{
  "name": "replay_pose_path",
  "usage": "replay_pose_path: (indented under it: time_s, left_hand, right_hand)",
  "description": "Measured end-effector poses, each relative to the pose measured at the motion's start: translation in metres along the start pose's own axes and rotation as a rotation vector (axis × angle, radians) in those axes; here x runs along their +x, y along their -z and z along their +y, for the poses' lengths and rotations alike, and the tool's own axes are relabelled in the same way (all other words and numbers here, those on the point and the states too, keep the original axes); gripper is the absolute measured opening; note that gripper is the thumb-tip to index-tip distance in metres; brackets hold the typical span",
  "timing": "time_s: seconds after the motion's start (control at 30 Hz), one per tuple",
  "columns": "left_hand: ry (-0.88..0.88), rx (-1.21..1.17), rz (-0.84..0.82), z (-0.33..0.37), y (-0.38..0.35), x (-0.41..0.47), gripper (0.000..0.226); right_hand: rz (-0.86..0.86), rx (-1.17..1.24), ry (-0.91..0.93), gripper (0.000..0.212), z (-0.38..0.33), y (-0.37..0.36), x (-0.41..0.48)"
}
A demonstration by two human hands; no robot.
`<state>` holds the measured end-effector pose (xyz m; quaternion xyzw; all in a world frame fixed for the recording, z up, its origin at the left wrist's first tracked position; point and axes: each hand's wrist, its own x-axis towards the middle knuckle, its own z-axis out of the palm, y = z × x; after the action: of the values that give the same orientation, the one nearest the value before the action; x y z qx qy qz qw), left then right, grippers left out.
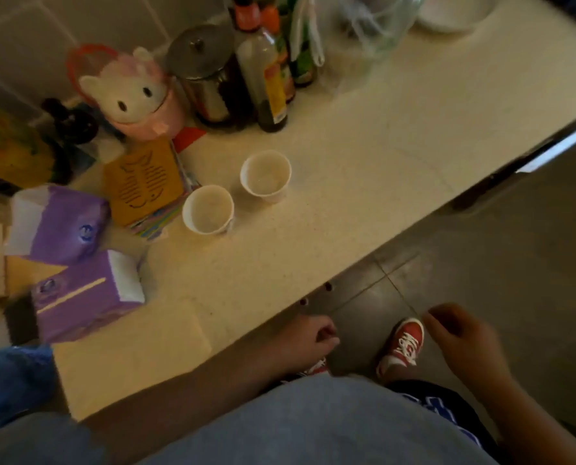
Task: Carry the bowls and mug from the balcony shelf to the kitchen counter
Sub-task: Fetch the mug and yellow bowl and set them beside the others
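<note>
Two small white bowls stand upright and side by side on the pale kitchen counter (363, 156): one bowl (208, 209) nearer the left, the other bowl (265, 176) just right of it and further back. Both look empty. No mug is in view. My left hand (308, 333) hangs at the counter's front edge, fingers curled, holding nothing. My right hand (461, 333) hovers over the floor to the right, fingers loosely curled and also without anything in it. Both hands are well short of the bowls.
Left of the bowls lie an orange box (142, 179) and two purple tissue packs (61, 223). Behind stand a pink cat-shaped container (132, 95), a steel pot (206, 72), sauce bottles (269, 78) and a clear plastic bag (370, 31). A white dish (447, 11) sits far right. Grey floor tiles and red shoes lie below.
</note>
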<state>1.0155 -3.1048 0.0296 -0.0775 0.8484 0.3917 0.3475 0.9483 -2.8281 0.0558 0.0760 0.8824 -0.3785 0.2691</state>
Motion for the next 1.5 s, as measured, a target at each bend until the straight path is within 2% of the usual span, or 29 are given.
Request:
replay_pose_path:
  time_s: [0.1, 0.17, 0.27, 0.4, 0.5, 0.63, 0.8, 0.97, 1.13, 1.3, 1.5]
  left_hand:
    - [0.100, 0.077, -0.097, 0.011, -0.018, 0.028, 0.013]
    - [0.120, 0.161, -0.161, 0.025, -0.028, 0.047, 0.018]
    - [0.138, 0.275, -0.219, 0.054, -0.046, 0.076, 0.025]
    - [0.152, 0.372, -0.224, 0.101, -0.078, 0.104, 0.026]
    - [0.142, 0.399, -0.237, 0.143, -0.107, 0.118, 0.028]
    - [0.111, 0.457, -0.265, 0.199, -0.144, 0.138, 0.030]
    - [0.098, 0.445, -0.228, 0.252, -0.165, 0.160, 0.032]
    - [0.129, 0.413, -0.199, 0.285, -0.164, 0.189, 0.028]
    - [0.179, 0.478, -0.278, 0.311, -0.147, 0.256, 0.017]
    - [0.151, 0.590, -0.337, 0.380, -0.129, 0.354, 0.020]
    - [-0.021, 0.661, -0.389, 0.524, -0.133, 0.452, 0.015]
  right_hand:
    - [0.074, 0.055, -0.276, 0.007, 0.073, 0.018, -0.019]
    - [0.126, 0.072, -0.418, 0.014, 0.119, 0.028, -0.037]
    - [0.193, 0.124, -0.593, 0.014, 0.176, 0.042, -0.067]
    - [0.181, 0.236, -0.800, 0.009, 0.241, 0.065, -0.104]
    - [0.098, 0.270, -0.879, 0.008, 0.287, 0.094, -0.122]
    - [0.052, 0.279, -0.903, 0.011, 0.339, 0.146, -0.124]
    - [0.033, 0.296, -0.803, 0.014, 0.368, 0.218, -0.085]
    - [0.086, 0.276, -0.653, 0.017, 0.375, 0.292, -0.023]
    - [0.136, 0.339, -0.608, 0.022, 0.383, 0.347, 0.045]
    - [0.206, 0.427, -0.717, 0.021, 0.397, 0.390, 0.085]
    - [0.329, 0.570, -0.899, 0.018, 0.405, 0.425, 0.084]
